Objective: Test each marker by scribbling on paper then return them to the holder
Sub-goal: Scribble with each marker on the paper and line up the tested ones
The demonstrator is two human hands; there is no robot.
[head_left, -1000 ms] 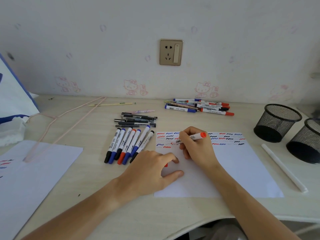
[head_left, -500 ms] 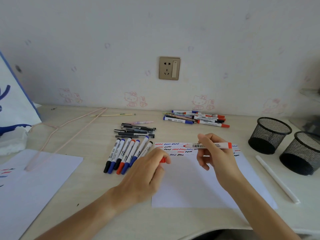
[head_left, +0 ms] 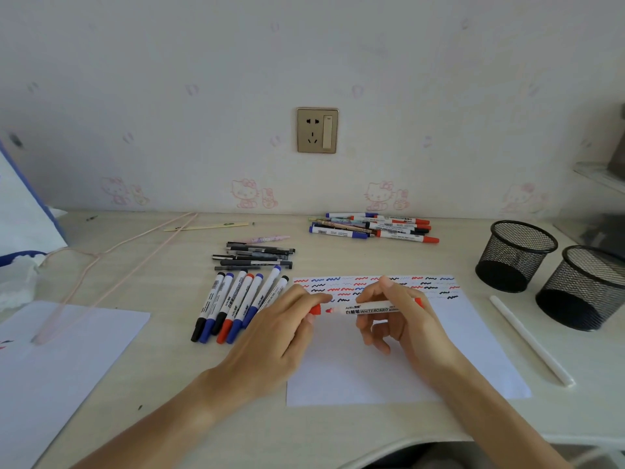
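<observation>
My right hand [head_left: 402, 319] holds a red whiteboard marker [head_left: 368, 310] level above the paper [head_left: 473, 350], its bare tip pointing left. My left hand [head_left: 280, 333] pinches the marker's red cap [head_left: 315, 309] just left of that tip, a small gap between them. The sheet carries rows of red, blue and black scribbles along its top edge. Two empty black mesh holders [head_left: 515, 255] [head_left: 581, 287] stand at the right. A row of several capped markers [head_left: 233, 304] lies left of the paper.
Another marker pile [head_left: 375, 228] lies by the wall, and black pens [head_left: 257, 258] sit above the row. A white stick [head_left: 531, 340] lies right of the paper. A second sheet [head_left: 61, 360] and a pink wire hanger [head_left: 101, 265] are at the left.
My right hand lifted the marker off the paper and turned it level with the tip to the left. My left hand rose from the sheet and brought the red cap up to the tip.
</observation>
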